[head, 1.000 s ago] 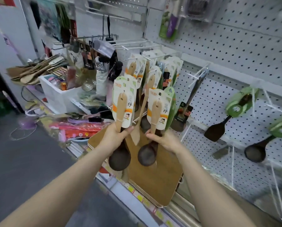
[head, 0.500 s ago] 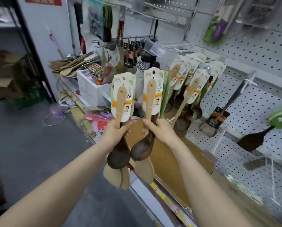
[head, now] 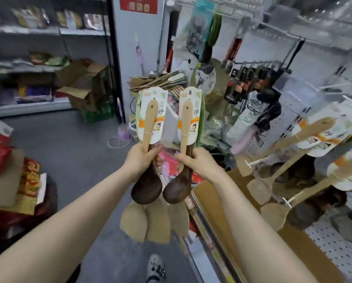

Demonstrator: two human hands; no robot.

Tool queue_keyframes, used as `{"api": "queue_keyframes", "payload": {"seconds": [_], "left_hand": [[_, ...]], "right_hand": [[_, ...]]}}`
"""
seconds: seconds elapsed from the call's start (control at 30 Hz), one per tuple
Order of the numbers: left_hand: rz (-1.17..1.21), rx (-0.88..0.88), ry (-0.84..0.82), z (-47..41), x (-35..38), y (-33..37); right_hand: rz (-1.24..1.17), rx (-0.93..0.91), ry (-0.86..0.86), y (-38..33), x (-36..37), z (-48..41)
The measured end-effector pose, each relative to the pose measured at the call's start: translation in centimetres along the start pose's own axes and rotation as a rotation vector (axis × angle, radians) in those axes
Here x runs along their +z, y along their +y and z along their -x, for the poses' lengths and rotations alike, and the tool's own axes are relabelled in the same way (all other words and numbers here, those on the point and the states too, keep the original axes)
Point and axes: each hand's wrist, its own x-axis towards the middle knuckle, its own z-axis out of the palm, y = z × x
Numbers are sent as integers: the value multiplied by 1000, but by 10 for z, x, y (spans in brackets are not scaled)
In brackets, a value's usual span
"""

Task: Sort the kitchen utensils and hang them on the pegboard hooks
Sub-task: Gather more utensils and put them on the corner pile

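My left hand grips a bunch of carded wooden utensils by their handles; a dark wooden ladle hangs in front, pale wooden spatulas behind it. My right hand grips a second bunch, its dark ladle in front and a pale spatula behind. Both bunches are upright over the aisle, side by side. The white pegboard is at the right, where more carded wooden spatulas and ladles hang on hooks.
A wooden board lies on the shelf below the pegboard. Behind the bunches stand a pile of bamboo utensils and hanging black tools. An open cardboard box and red packages sit at the left of the grey aisle floor.
Both hands carried their bunches away from the pegboard hooks and the view swung left toward the aisle. The two bunches have come closer together.
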Motion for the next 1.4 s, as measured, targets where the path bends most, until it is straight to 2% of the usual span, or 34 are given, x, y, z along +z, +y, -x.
{"api": "queue_keyframes", "payload": {"seconds": [0.37,0.63,1.17,1.4], "left_hand": [[10,7,143,-149,-52,53],[-13,2,184,-252,-113,54],[-89,14,36,-507,-288,93],[-80,-13,-38,-604,-306,95]], "right_hand": [[-37,-73,-78,-39,-13,-194],[6,-85,-94,-63,10,-321],[-34,69,83,-147,78,-580],[-36,125,116,-141,74,-666]]}}
